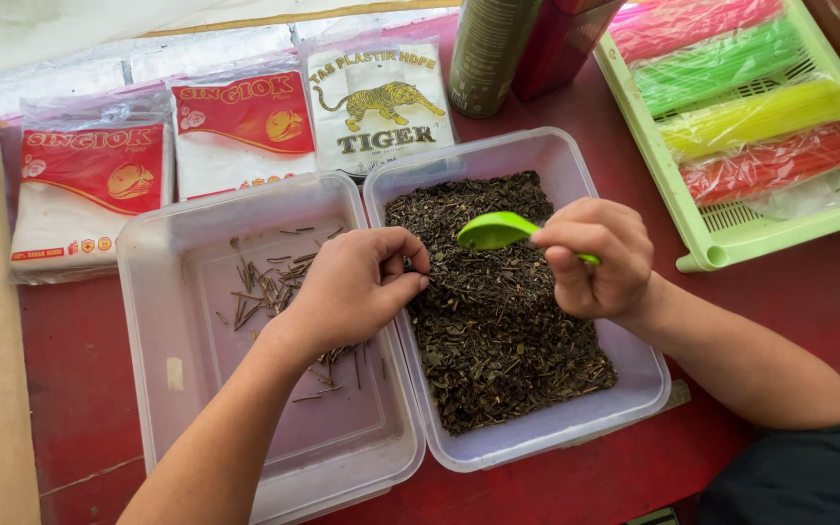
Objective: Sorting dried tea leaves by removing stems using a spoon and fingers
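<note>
Two clear tubs (162, 292), one green spoon (498, 230), four straw bundles (760, 115).

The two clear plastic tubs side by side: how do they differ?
The right tub is filled almost wall to wall with dark, crumbly dried leaves, while the left tub holds only a thin scatter of brown stems, its bottom mostly bare. The right hand holds a green spoon over the right tub; the left hand pinches at the shared edge. Both are clear, rectangular and round-cornered.
</note>
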